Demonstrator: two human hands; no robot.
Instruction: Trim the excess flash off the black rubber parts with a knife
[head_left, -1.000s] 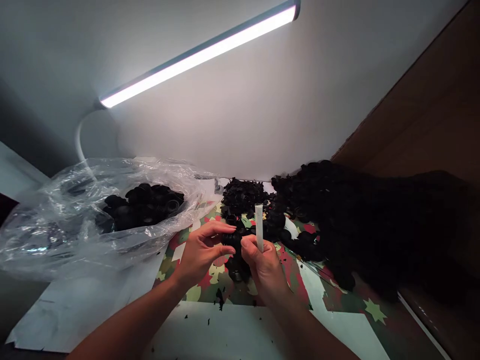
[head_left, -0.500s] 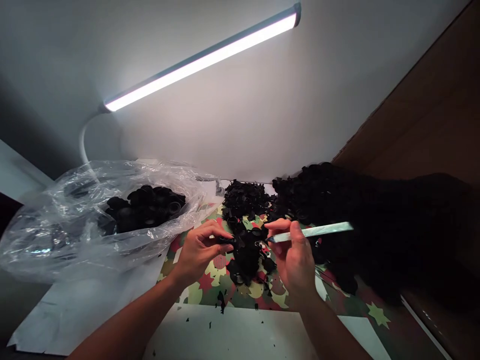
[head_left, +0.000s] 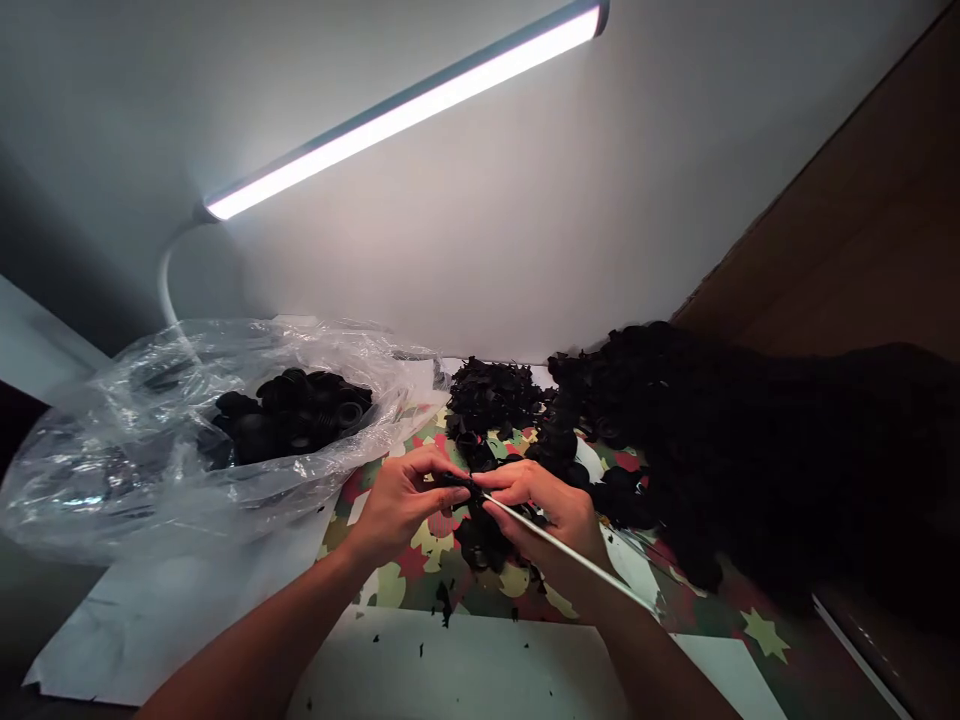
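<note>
My left hand (head_left: 397,500) is closed, pinching a small black piece (head_left: 457,482) between thumb and fingertips. My right hand (head_left: 551,505) is closed round a slim, white-handled tool (head_left: 570,552), which slants down to the right across my wrist. The tool's front end meets the black piece, and the fingertips of both hands nearly touch there. Fingers hide most of the piece and the tool's tip, so its exact kind does not show. Under my hands lie loose black scraps (head_left: 480,540) on a camouflage-patterned sheet (head_left: 397,590).
A clear plastic bag (head_left: 150,480) holding black ring-like parts (head_left: 300,420) lies at left. A heap of black shavings (head_left: 495,390) sits behind my hands. To the right spreads a large dark pile (head_left: 637,400). A lit tube lamp (head_left: 412,110) hangs above.
My right hand has moved left to meet my left hand. The white-handled tool has swung from pointing up right to slanting down right, its front end now at the black piece.
</note>
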